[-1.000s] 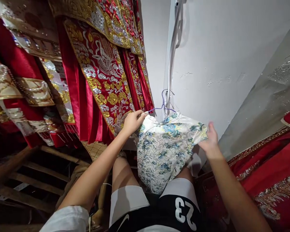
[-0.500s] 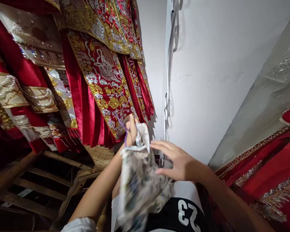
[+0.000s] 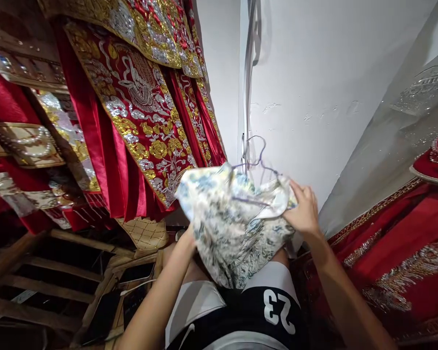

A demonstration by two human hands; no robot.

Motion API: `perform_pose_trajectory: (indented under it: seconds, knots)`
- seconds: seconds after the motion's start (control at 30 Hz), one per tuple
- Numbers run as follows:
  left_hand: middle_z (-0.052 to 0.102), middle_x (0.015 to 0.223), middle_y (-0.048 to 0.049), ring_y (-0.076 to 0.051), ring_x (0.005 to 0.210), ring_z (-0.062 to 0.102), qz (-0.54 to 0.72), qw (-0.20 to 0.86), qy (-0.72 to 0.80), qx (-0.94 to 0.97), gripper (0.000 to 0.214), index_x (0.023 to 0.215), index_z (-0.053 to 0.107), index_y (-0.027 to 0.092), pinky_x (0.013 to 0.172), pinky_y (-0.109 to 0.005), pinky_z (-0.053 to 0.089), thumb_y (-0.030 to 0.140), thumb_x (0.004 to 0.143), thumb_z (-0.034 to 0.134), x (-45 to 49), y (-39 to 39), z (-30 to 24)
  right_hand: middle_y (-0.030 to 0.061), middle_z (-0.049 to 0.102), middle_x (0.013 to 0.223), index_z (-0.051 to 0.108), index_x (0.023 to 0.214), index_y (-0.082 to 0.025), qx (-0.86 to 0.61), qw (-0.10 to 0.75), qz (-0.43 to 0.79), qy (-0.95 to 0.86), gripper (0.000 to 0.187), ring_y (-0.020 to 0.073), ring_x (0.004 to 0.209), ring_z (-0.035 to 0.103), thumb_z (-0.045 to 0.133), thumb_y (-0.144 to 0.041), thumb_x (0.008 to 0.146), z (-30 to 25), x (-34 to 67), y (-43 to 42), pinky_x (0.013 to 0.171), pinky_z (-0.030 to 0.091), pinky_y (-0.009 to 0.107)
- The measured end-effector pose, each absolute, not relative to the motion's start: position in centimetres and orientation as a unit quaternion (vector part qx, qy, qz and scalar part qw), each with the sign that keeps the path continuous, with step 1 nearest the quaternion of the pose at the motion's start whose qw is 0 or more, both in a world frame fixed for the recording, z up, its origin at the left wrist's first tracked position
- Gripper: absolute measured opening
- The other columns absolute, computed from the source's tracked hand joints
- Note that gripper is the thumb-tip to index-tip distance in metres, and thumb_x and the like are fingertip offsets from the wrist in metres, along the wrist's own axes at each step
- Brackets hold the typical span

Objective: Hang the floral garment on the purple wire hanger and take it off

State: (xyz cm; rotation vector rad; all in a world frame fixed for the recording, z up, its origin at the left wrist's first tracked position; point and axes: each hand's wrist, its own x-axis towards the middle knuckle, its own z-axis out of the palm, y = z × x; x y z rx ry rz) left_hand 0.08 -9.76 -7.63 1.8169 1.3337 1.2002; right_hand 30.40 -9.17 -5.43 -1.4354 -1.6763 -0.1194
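Note:
A white garment with a blue and grey floral print (image 3: 222,228) is bunched above my lap, slightly blurred. A thin purple hanger (image 3: 262,163) sits at its neckline, hook pointing up and away from me; part of the hanger is hidden by cloth. My right hand (image 3: 304,209) is closed on the garment's edge at the right, beside the neck opening. My left hand (image 3: 190,239) is under or inside the left part of the garment; only the wrist end shows, and its fingers are hidden.
Red embroidered costumes (image 3: 156,146) hang at the left and a red beaded garment (image 3: 397,248) at the right. A slatted wooden seat (image 3: 47,301) stands lower left, with a phone (image 3: 136,273) and a white cable near it. A white wall (image 3: 314,73) is ahead.
The garment has been raised and spread, and the hanger now shows at its neckline. My right hand has moved right and closed on the cloth. My left hand has gone behind or inside the fabric.

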Motion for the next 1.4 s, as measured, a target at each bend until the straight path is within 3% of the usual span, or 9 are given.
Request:
perform_pose_trajectory:
  seconds: [0.13, 0.27, 0.53, 0.63, 0.77, 0.9, 1.1, 1.23, 1.4]
  knots:
    - [0.076, 0.109, -0.0149, -0.032, 0.123, 0.065, 0.564, 0.505, 0.478, 0.446, 0.067, 0.1, 0.075, 0.021, 0.102, -0.042, 0.053, 0.08, 0.084, 0.049, -0.9, -10.8, -11.0, 0.0136, 0.055, 0.109, 0.067, 0.115, -0.02, -0.618, 0.452, -0.078, -0.639, 0.046, 0.0367, 0.106, 0.053, 0.068, -0.037, 0.073, -2.2, 30.6, -6.7, 0.093, 0.045, 0.051]
    - [0.071, 0.13, -0.0118, -0.034, 0.134, 0.058, 0.604, 0.525, 0.455, 0.392, 0.066, 0.115, 0.072, 0.021, 0.116, -0.043, 0.042, 0.055, 0.062, 0.088, 0.8, -11.4, -13.2, 0.0162, 0.057, 0.118, 0.066, 0.123, -0.02, -0.567, 0.452, -0.115, -0.679, 0.051, 0.0387, 0.112, 0.052, 0.07, -0.036, 0.074, 0.4, 28.2, -5.9, 0.097, 0.043, 0.052]
    - [0.07, 0.13, -0.0135, -0.034, 0.129, 0.062, 0.626, 0.557, 0.465, 0.286, 0.073, 0.126, 0.067, 0.02, 0.112, -0.046, 0.047, 0.043, 0.061, 0.091, 2.5, -14.9, -17.4, 0.0086, 0.061, 0.143, 0.066, 0.131, -0.03, -0.398, 0.532, 0.138, -0.734, 0.047, 0.0354, 0.14, 0.047, 0.068, -0.039, 0.085, -6.3, 25.7, -12.5, 0.116, 0.034, 0.056]
    - [0.068, 0.134, -0.0145, -0.034, 0.131, 0.06, 0.601, 0.572, 0.464, 0.309, 0.075, 0.127, 0.067, 0.019, 0.115, -0.044, 0.045, 0.044, 0.061, 0.092, 3.3, -15.8, -18.0, 0.012, 0.072, 0.115, 0.071, 0.106, -0.023, -0.426, 0.603, 0.305, -0.601, 0.03, 0.0305, 0.113, 0.065, 0.06, -0.048, 0.093, -12.0, 22.8, -14.1, 0.098, 0.05, 0.044]
    - [0.071, 0.129, -0.0137, -0.032, 0.129, 0.061, 0.591, 0.57, 0.46, 0.337, 0.073, 0.127, 0.068, 0.019, 0.116, -0.043, 0.043, 0.042, 0.062, 0.091, 4.2, -15.9, -18.1, 0.0025, 0.064, 0.074, 0.058, 0.079, -0.021, -0.425, 0.453, 0.481, -0.62, 0.038, 0.021, 0.074, 0.062, 0.063, -0.058, 0.089, -16.1, 20.6, -14.2, 0.073, 0.048, 0.033]
    - [0.071, 0.128, -0.0139, -0.033, 0.129, 0.061, 0.574, 0.566, 0.466, 0.364, 0.069, 0.127, 0.068, 0.018, 0.116, -0.044, 0.042, 0.043, 0.065, 0.089, 4.4, -16.1, -17.9, 0.0027, 0.061, 0.068, 0.056, 0.07, -0.02, -0.421, 0.36, 0.504, -0.663, 0.052, 0.0186, 0.067, 0.057, 0.05, -0.065, 0.095, -16.0, 21.0, -13.9, 0.069, 0.043, 0.031]
    - [0.071, 0.128, -0.0146, -0.033, 0.126, 0.063, 0.545, 0.587, 0.468, 0.373, 0.066, 0.125, 0.07, 0.02, 0.111, -0.045, 0.046, 0.042, 0.065, 0.089, 4.2, -16.6, -17.1, 0.001, 0.057, 0.062, 0.056, 0.07, -0.021, -0.407, 0.43, 0.54, -0.598, 0.053, 0.0174, 0.062, 0.053, 0.052, -0.069, 0.091, -14.9, 21.3, -14.2, 0.065, 0.042, 0.031]
    - [0.071, 0.12, -0.0142, -0.035, 0.122, 0.063, 0.598, 0.475, 0.533, 0.365, 0.059, 0.117, 0.068, 0.019, 0.108, -0.046, 0.047, 0.043, 0.067, 0.086, 3.5, -15.8, -18.4, 0.0005, 0.056, 0.058, 0.056, 0.065, -0.021, -0.396, 0.429, 0.592, -0.555, 0.048, 0.015, 0.056, 0.047, 0.059, -0.063, 0.087, -14.8, 21.4, -14.2, 0.059, 0.037, 0.03]
    - [0.048, 0.139, -0.0165, -0.033, 0.135, 0.047, 0.669, 0.092, 0.614, 0.409, 0.062, 0.132, 0.05, 0.021, 0.113, -0.045, 0.039, 0.039, 0.078, 0.075, 4.9, -16.0, -20.3, 0.0006, 0.057, 0.055, 0.057, 0.063, -0.021, -0.415, 0.42, 0.624, -0.512, 0.041, 0.0132, 0.052, 0.043, 0.064, -0.056, 0.084, -14.7, 21.4, -14.1, 0.054, 0.032, 0.029]
